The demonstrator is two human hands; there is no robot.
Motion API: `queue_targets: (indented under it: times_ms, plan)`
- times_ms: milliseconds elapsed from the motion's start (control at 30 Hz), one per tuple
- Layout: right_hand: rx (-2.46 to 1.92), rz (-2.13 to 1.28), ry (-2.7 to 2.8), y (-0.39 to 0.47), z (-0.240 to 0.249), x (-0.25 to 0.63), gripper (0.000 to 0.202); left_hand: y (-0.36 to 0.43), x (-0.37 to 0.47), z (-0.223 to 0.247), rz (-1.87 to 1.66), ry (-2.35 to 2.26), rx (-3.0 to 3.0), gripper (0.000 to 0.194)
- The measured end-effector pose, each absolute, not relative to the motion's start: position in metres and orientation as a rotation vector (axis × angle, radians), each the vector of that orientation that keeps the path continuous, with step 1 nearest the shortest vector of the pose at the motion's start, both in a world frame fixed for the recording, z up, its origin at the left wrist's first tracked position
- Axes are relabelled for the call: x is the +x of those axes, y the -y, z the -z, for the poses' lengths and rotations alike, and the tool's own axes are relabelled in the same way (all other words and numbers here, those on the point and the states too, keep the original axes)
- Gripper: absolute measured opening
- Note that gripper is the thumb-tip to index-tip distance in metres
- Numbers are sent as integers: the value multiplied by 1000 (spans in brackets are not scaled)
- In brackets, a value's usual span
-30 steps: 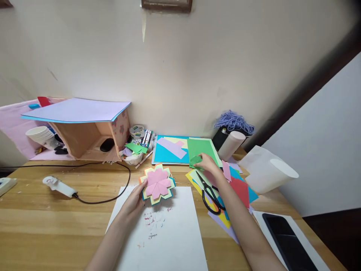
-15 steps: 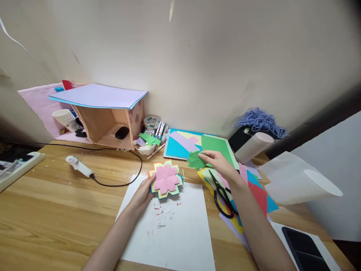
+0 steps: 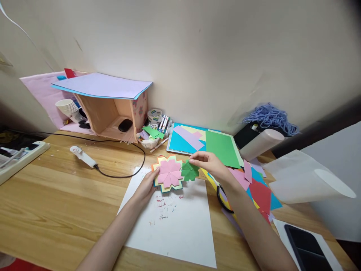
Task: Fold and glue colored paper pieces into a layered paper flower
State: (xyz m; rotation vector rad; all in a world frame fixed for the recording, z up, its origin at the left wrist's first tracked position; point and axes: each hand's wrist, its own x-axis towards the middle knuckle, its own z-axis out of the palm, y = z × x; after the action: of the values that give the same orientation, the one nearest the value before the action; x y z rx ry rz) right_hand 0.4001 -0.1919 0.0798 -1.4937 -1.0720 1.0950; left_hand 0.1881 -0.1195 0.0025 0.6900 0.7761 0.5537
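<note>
Pinched by its left edge, a layered paper flower (image 3: 170,174) is held up in my left hand (image 3: 147,185); its top layer is pink, with pale yellow, orange and blue layers showing around it. My right hand (image 3: 207,162) grips a smaller green paper flower (image 3: 190,171) by its top edge, close against the right side of the layered one. Beneath both lies a white sheet of paper (image 3: 172,233) with coloured ink marks. The scissors (image 3: 222,201) sit right of the sheet, mostly hidden by my right forearm.
A glue gun (image 3: 84,156) with a black cord lies at left, near an open box (image 3: 113,113). Markers and scraps fill a small basket (image 3: 150,142). Coloured paper scraps (image 3: 261,194) spread at right, beside a phone (image 3: 306,244). A green sheet (image 3: 222,148) lies at the back.
My right hand has brought the green paper flower left and down, beside the layered flower. My right forearm now covers most of the scissors. The camera view has shifted slightly.
</note>
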Motion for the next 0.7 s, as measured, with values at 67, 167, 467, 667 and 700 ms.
queue_targets:
  times_ms: [67,167,467,667,700]
  plan:
    - [-1503,-1094,1113,192,-77,399,27,119,188,0,-549,-757,713,34]
    - [-1532,-1057,1191,191,-70,396,27,120,187,1,-534,-755,752,37]
    - [-1505,-1113,1226,188,-55,376,25,126,189,-3,-515,-728,797,38]
    - [-1540,-1011,1224,184,-41,365,23,129,190,-2,-493,-713,813,37]
    - [-1549,-994,1225,184,-41,364,23,130,190,-3,-486,-711,816,38]
